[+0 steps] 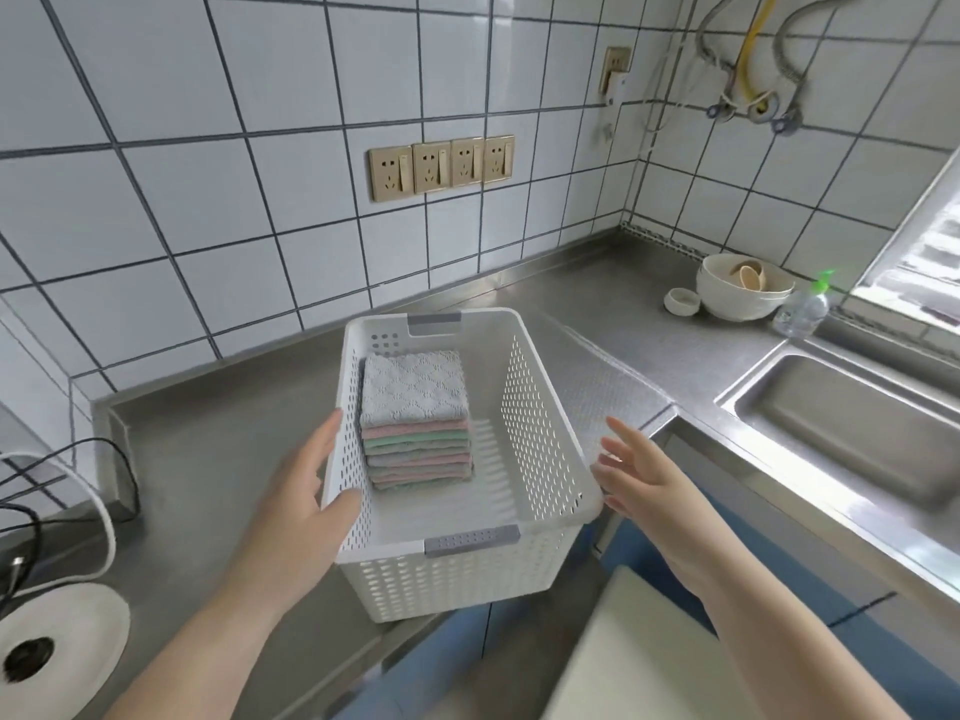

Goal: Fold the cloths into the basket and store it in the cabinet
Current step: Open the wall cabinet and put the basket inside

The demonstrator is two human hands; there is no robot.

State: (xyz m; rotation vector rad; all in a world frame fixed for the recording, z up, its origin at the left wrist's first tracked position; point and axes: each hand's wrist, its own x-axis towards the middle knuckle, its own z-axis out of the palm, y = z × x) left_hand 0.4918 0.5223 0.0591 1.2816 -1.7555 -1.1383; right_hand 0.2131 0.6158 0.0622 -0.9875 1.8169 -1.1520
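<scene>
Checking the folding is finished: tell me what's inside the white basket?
A stack of folded cloths, grey on top with pink, green and grey layers below, sits in the white basket. Whatever lies under the stack is hidden.

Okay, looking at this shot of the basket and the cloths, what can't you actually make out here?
Head view, the only one:
- Right hand: motion-blurred, so whether its fingers touch the basket rim is unclear.
- Folded cloths: stacked, so the exact count and lower faces are hidden by the top grey one.
- Cabinet: only blue fronts show below the counter; the inside is out of sight.
- Round white object: cut by the left edge.
</scene>
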